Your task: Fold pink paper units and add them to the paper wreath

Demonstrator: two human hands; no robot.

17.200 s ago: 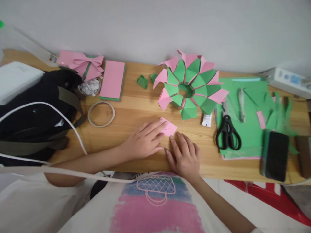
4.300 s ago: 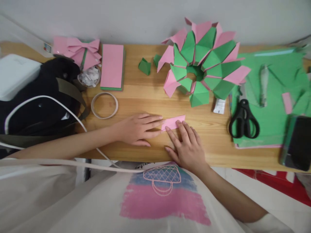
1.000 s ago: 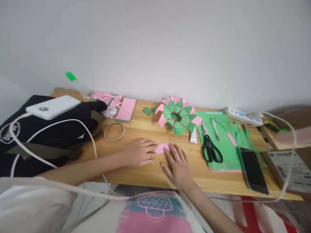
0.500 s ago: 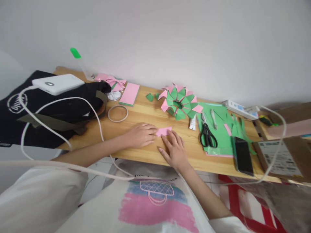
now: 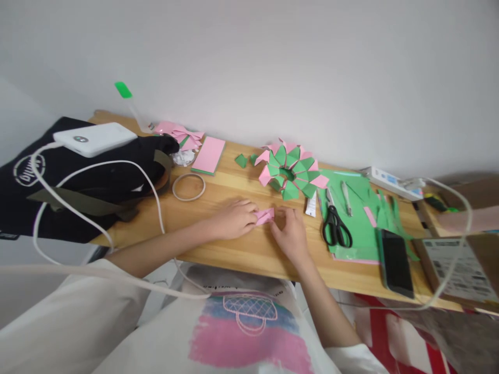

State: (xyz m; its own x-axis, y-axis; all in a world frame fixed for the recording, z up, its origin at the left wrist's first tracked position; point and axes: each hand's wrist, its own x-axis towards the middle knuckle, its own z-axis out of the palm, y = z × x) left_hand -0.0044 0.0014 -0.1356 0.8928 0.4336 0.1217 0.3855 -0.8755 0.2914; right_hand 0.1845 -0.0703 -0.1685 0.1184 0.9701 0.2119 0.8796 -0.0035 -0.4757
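A small folded piece of pink paper lies on the wooden table between my two hands, with a crease or flap showing across it. My left hand rests on the table, its fingers together over the paper's left end. At the right end, my right hand pinches the paper's edge between curled fingers and thumb. Behind them stands a ring of folded green and pink paper pieces. Two small green folded pieces lie to its left.
Black scissors, a cutter knife and green paper sheets lie at right, near a phone. A white tube lies by the ring. At left are a tape roll, a pink paper stack and a power bank on a black bag.
My right hand has gone from lying flat with spread fingers to curling and pinching the paper's right end. The pink paper's right part now looks lifted or folded. The view has shifted slightly.
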